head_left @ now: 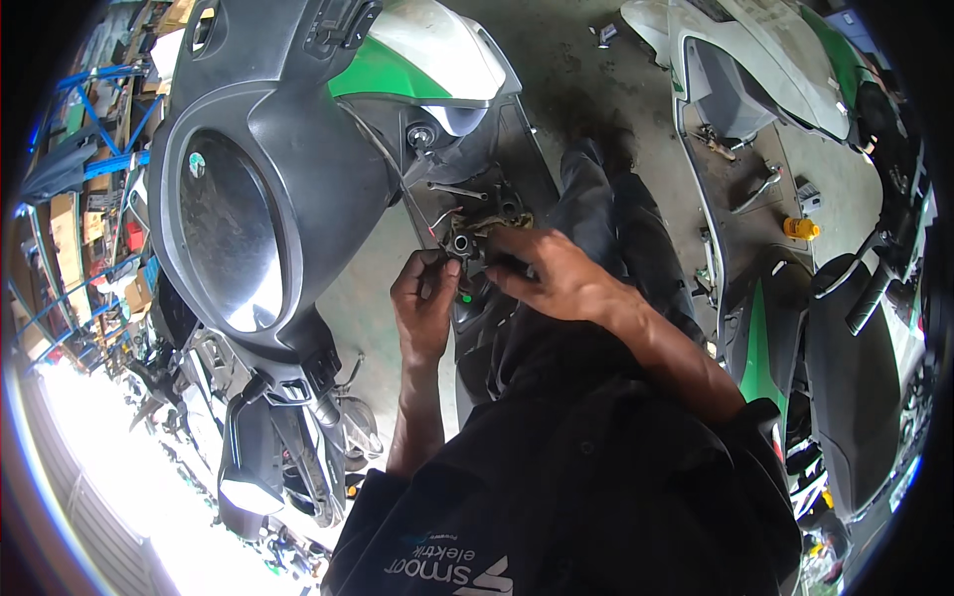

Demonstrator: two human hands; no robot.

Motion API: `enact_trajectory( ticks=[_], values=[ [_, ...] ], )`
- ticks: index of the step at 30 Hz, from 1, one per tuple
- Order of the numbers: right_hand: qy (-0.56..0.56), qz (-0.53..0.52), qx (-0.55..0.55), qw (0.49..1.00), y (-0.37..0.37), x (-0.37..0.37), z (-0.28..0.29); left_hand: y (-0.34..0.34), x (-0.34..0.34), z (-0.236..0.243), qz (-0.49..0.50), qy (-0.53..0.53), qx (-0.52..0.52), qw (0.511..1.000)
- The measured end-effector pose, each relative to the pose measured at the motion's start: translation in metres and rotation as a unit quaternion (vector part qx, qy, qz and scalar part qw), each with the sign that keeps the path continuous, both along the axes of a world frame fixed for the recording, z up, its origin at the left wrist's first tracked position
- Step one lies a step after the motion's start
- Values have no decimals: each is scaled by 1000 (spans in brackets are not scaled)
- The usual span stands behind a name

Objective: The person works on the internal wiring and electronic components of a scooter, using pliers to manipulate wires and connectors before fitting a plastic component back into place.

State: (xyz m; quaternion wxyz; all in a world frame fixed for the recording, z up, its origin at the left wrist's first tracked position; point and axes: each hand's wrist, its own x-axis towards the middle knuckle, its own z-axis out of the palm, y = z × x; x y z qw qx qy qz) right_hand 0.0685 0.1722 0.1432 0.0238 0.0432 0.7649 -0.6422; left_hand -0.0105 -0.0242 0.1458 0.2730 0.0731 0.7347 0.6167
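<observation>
Pinching a Ringed Metal Part at the Left Fingertips

The left hand appears to grip the ringed metal part, its thumb against the near edge. The right hand curls half-closed just right of the part; whether it grasps anything cannot be told. The left seems nearer; the part's round opening faces up, its long axis unclear. A small green piece shows on the part's near side, a wrench just beyond it, a dark-fronted scooter to its left.
</observation>
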Motion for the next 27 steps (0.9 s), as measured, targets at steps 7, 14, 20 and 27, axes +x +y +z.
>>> enact_trajectory(
  ticks=[7,14,20,27],
  values=[
    [29,-12,23,999,14,-1,8,4,3,-2,-19,-25,21,999],
    [13,-65,-38,997,12,7,1,0,7,-3,16,-97,83,992],
    [-32,-53,-46,997,16,11,2,3,10,-3,14,-93,82,992],
    [25,-65,-37,997,14,10,2,14,7,6,-1,-45,56,997]
  ],
)
